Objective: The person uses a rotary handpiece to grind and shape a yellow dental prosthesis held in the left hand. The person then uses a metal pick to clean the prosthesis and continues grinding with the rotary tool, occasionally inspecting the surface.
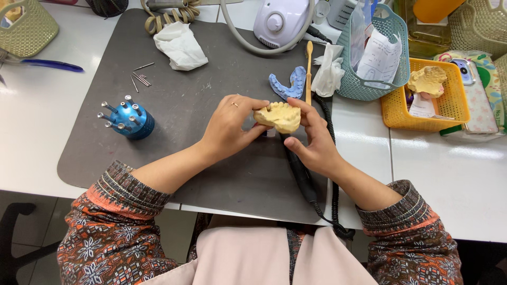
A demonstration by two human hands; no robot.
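A white table (42, 132) carries a big grey mat (211, 174). On the mat stand a blue round holder with metal pins (128, 120), some loose pins (141, 78), a crumpled white tissue (180, 45) and a blue dental mould (288, 86). A black corded tool (302, 177) lies on the mat edge. Beside the mat, on the table, stand a teal basket (393, 79) and a yellow basket (454, 105).
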